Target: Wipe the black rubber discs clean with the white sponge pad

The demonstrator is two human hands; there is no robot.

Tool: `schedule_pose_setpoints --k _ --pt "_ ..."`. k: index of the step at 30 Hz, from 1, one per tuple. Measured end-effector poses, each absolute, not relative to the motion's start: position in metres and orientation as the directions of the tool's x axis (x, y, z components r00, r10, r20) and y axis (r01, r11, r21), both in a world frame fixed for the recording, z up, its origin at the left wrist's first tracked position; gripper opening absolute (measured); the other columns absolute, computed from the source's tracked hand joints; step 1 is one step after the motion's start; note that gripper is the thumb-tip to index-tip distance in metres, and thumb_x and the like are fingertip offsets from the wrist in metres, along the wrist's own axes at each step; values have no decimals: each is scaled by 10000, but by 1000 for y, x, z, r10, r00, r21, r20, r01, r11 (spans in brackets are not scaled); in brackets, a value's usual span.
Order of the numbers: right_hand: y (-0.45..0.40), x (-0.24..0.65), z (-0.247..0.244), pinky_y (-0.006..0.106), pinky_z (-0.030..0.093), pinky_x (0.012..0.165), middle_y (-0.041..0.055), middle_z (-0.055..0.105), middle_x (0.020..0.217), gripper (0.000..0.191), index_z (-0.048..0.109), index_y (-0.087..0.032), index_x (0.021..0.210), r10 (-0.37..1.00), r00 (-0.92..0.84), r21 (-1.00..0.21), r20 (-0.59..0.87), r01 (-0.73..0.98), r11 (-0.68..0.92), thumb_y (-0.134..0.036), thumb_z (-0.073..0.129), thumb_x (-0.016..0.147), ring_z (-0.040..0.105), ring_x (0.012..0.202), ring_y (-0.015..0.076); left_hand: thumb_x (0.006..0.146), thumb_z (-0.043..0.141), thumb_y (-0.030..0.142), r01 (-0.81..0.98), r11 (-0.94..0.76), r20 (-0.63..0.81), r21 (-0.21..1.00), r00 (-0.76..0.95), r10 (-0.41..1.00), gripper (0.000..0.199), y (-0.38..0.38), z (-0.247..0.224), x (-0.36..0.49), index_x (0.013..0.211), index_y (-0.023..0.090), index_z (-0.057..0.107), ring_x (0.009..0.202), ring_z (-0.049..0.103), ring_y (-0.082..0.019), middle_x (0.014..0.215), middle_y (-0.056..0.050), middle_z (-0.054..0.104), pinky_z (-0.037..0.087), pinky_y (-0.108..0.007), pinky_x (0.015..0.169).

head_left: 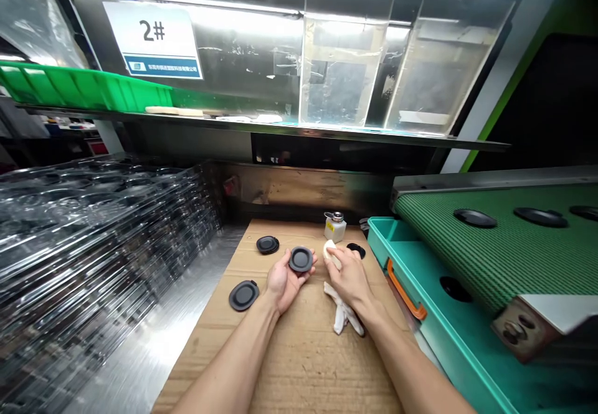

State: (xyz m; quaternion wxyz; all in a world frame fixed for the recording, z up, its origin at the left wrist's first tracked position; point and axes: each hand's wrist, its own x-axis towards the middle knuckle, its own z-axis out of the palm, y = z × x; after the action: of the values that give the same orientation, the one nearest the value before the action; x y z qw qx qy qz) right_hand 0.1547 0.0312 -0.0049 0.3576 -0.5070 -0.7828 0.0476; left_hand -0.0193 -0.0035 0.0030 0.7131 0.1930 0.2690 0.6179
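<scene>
My left hand (283, 285) is closed around a round black plastic lid (300, 259), its ringed face turned up towards me. To the right of it, my right hand (349, 274) pinches a small white pad (329, 249) between thumb and fingers, apart from the lid. Two more black lids, one farther back (268, 244) and one nearer (243, 295), lie on the cardboard (308, 364) left of my hands. Under my right wrist is a crumpled white cloth or glove (343, 311). A small white bottle (335, 228) with a metal top stands behind, beside a black piece (356, 250).
Stacked clear plastic trays (116, 246) fill the left side. On the right, a teal bin (448, 358) with an orange handle (405, 294) sits below a green conveyor belt (471, 255) carrying black lids (475, 218). A metal shelf (261, 126) crosses above, holding a green basket (84, 88).
</scene>
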Motion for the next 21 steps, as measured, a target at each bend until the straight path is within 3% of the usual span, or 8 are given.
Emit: schedule_pose_setpoints --k 7,10,13,16,18,21 --pt "28 156 -10 329 346 944 64 660 1024 261 679 -237 1077 866 -302 -399 399 793 461 -334 535 883 561 993 208 949 419 376 -823 233 -133 517 192 972 354 -5 10 -28 1173 133 544 1037 645 -280 1245 -207 598 546 -325 728" --pt "28 158 -9 304 378 884 61 657 938 269 680 -233 1069 883 -291 -406 367 804 434 -363 558 866 572 945 207 925 480 403 -794 233 -112 561 206 972 371 -6 13 -26 1146 116 557 998 657 -263 1206 -216 614 531 -290 709" --pt "28 159 -11 313 385 873 61 650 940 266 679 -243 1060 883 -285 -406 372 806 431 -377 558 864 568 951 217 819 670 347 -673 27 -38 739 -1 999 421 -9 16 -20 1157 125 554 988 653 -231 1146 -181 649 510 -271 766" --pt "29 159 -13 317 378 895 62 648 954 258 674 -247 1058 880 -288 -406 378 802 438 -371 552 867 563 979 220 627 826 168 -387 -256 177 886 -228 957 742 -16 21 -12 1285 219 486 1119 590 -223 1170 -106 646 435 -315 973" --pt "29 159 -13 314 370 910 64 647 966 264 667 -243 1072 877 -293 -406 381 799 444 -364 547 870 560 993 218 565 840 113 -231 -352 300 907 -234 925 860 -23 25 -7 1326 267 470 1218 518 -232 1227 -79 613 342 -346 1080" --pt "29 160 -13 308 373 896 64 645 972 272 658 -240 1086 882 -296 -408 367 801 438 -356 554 863 563 979 216 560 825 82 -174 -407 367 897 -220 904 851 -32 31 0 1322 274 500 1261 474 -233 1245 -68 594 289 -333 1116"
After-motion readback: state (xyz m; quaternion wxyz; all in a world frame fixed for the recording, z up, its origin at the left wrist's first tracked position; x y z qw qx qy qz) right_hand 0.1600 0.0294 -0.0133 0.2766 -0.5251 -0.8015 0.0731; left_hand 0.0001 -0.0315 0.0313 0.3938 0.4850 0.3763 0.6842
